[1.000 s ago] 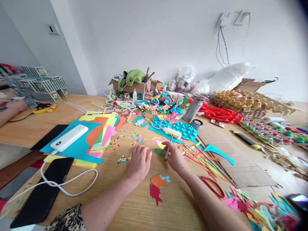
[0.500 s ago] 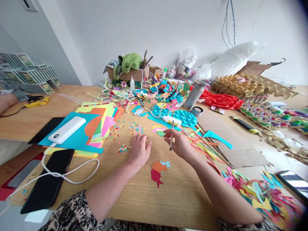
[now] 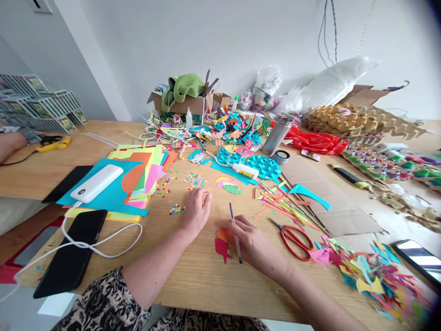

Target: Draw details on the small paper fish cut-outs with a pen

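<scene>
One busy worktop (image 3: 193, 287)

This wooden worktop fills the middle and lower parts of the frame. At left lies one stack of coloured paper (image 3: 117, 198). Near the centre, the left hand (image 3: 196, 209) rests, its grip loose and open. Below and right of it, the right hand (image 3: 253, 236) has its grip closed on a pen (image 3: 237, 243), held slanting. Beside the pen, at lower centre, lie an orange paper fish (image 3: 223, 234) and a red paper fish (image 3: 222, 248).

Bright, soft light; right corners dark; striped glare on far-right phone (image 3: 418, 260).
</scene>
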`<state>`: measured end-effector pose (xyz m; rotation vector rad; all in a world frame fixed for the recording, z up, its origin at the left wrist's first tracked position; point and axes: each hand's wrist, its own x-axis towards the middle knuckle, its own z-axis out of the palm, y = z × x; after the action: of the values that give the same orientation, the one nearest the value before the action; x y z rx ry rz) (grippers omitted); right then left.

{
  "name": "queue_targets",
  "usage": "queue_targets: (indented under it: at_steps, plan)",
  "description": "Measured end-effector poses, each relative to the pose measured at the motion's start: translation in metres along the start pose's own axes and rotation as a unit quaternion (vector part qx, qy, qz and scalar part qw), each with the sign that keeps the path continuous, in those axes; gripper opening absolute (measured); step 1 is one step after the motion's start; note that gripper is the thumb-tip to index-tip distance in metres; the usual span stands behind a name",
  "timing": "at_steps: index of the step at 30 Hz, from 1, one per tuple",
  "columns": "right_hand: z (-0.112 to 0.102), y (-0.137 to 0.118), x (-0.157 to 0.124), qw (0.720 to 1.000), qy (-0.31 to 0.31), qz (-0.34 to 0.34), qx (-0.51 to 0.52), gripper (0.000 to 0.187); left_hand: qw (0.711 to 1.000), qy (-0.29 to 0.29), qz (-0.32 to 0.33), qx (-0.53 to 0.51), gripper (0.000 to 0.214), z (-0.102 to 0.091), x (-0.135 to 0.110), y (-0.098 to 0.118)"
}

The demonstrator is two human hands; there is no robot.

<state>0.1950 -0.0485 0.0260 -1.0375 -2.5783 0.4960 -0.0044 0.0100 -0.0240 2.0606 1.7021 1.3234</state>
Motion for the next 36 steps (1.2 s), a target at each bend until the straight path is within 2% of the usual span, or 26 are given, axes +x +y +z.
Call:
queue_targets:
  at_steps: [8,12,17,22,24,29,32,36]
  plan:
    - [0.005,0.001,0.002,0.998,0.064,0.012,0.017,0.038,1.0,0.013,-0.007,-0.014,0.011,0.002,0.0,0.0]
    - [0.004,0.003,0.004,0.99,0.081,0.048,0.107,0.032,1.0,0.01,-0.014,-0.019,0.011,0.001,0.0,0.001]
    - [-0.01,0.013,0.014,0.958,0.087,0.121,0.243,0.022,0.999,0.003,-0.02,-0.027,0.011,0.001,0.0,0.002]
    - [-0.018,0.033,0.029,0.94,0.111,0.14,0.292,0.022,0.999,-0.003,-0.009,-0.039,0.011,-0.001,0.0,0.007]
    - [-0.018,0.041,0.036,0.94,0.112,0.147,0.287,0.023,0.999,-0.006,-0.003,-0.041,0.011,-0.002,0.0,0.009]
    - [-0.013,0.059,0.057,0.963,0.1,0.133,0.214,0.021,0.999,-0.013,0.012,-0.033,0.014,-0.005,0.0,0.014]
    - [-0.007,0.067,0.071,0.976,0.109,0.103,0.156,0.025,0.999,-0.03,0.027,-0.02,0.026,-0.006,-0.001,0.017]
    - [-0.003,0.075,0.082,0.979,0.133,0.091,0.124,0.023,0.996,-0.069,0.064,0.008,0.04,-0.01,-0.005,0.024]
